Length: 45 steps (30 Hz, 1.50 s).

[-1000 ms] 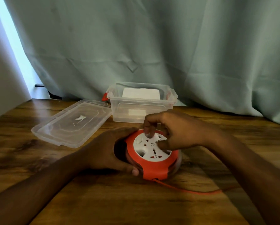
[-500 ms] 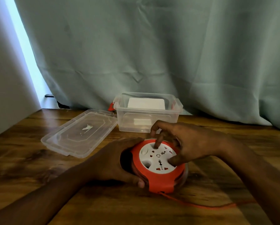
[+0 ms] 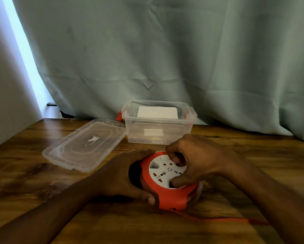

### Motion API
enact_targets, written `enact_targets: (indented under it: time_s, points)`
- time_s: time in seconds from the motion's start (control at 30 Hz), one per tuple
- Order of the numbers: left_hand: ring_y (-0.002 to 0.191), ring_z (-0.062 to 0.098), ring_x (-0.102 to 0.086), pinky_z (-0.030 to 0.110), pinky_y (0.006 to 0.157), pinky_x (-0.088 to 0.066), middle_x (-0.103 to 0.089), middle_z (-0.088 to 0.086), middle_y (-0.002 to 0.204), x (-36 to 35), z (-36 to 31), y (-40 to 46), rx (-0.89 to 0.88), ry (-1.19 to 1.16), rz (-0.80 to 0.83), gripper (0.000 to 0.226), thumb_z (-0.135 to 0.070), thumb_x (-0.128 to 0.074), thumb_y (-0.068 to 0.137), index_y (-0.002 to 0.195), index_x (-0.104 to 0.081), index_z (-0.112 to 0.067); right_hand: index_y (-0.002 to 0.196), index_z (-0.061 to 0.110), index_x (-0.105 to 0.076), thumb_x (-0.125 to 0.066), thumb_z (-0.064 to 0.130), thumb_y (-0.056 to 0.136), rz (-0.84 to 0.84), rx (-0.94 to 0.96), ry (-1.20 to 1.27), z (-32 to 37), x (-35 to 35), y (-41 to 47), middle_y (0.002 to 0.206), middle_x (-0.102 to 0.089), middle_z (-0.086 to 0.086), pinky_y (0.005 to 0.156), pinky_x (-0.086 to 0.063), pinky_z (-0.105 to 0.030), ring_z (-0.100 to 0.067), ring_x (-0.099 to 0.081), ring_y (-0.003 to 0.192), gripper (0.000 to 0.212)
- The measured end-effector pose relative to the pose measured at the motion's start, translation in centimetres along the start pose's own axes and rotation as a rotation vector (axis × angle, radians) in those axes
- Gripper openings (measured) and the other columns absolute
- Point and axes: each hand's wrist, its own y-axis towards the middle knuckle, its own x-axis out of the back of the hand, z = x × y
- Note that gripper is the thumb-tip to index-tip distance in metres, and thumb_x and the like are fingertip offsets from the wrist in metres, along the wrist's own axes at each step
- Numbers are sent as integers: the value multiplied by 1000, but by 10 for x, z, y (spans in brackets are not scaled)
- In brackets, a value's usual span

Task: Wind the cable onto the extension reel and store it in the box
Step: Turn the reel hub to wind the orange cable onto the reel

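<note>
Wooden table (image 3: 42, 173); open clear box (image 3: 159, 128) at the back, lid (image 3: 85, 144) beside. Orange reel (image 3: 170, 182) in front, clamped by left hand (image 3: 123, 178); right hand (image 3: 198, 159) closed on white socket face. Loose cable (image 3: 218, 219) trailing right. Best turned steadily, reel held still, cable fed in flat.

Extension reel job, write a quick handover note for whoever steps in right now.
Left hand: grips the reel by its left side, steadying it on the table.
Right hand: fingers on the white socket face, set to turn it.
Cable: a loose length trails off to the right.
Box: open, behind the reel; lid lies to its left.
Left: finish winding, put reel in box.
</note>
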Motion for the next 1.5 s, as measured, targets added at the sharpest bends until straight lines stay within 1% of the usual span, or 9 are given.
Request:
enact_targets:
  time_s: [0.27,0.4,0.47,0.67,0.9,1.07,1.27,1.37,1.5]
  points:
    - [137,-7,-40,36,116,-40,-40,-29,151,-1,4,3,17,22,-4,121,-77,-84,51,153,-26,-47,72,31,-54,-74,71,76,-6,-80,-61,15,-4,3,79,-50,16,58,-38,-20,-6,-52,73,45]
    - [136,-8,-42,32,116,-40,-42,-31,149,-1,7,3,10,6,4,116,-73,-85,53,151,-28,-50,66,30,-49,-76,66,79,-23,-141,14,21,-3,5,89,-73,8,61,-55,-22,-7,-64,68,47]
    - [135,-10,-42,30,114,-40,-44,-32,147,0,9,2,11,-12,-2,106,-72,-84,56,147,-33,-52,72,29,-52,-76,64,80,11,-200,53,20,-2,3,104,-78,2,65,-61,-23,-8,-72,73,43]
    - [132,-22,-29,12,105,-29,-33,-44,144,-2,6,2,-2,130,37,94,-78,-77,63,140,-25,-68,80,22,-71,-73,50,91,43,-263,96,8,-2,4,80,-75,6,61,-53,-19,-5,-74,72,30]
    - [141,-7,-28,21,110,-27,-28,-31,156,-2,7,3,8,170,39,104,-83,-75,60,144,-16,-66,101,33,-70,-77,48,88,75,-200,108,1,14,0,90,-64,16,63,-48,-20,-6,-66,86,22]
    - [138,-11,-31,17,107,-27,-34,-31,153,-1,5,4,-12,158,45,96,-75,-75,68,149,-27,-56,122,42,-58,-86,45,79,256,-169,-1,-9,36,-15,117,-62,18,83,-57,-26,-6,-60,102,52]
    - [130,-12,-42,28,109,-42,-46,-36,140,2,4,3,12,-3,-16,83,-79,-74,60,135,-45,-57,136,44,-51,-88,35,79,278,-144,-102,2,29,-13,123,-64,17,90,-58,-33,-10,-59,112,68]
    - [131,-9,-43,28,107,-44,-44,-36,141,2,0,2,-9,-67,-32,94,-66,-86,51,133,-42,-54,137,43,-54,-85,21,84,263,-59,53,0,24,-12,130,-60,19,91,-54,-25,-6,-55,120,65]
    - [146,5,-32,47,117,-37,-28,-26,158,-1,2,0,11,-9,60,128,-72,-88,40,147,-19,-61,127,38,-59,-83,17,84,163,52,160,5,11,-3,123,-51,24,89,-52,-18,-1,-51,118,54]
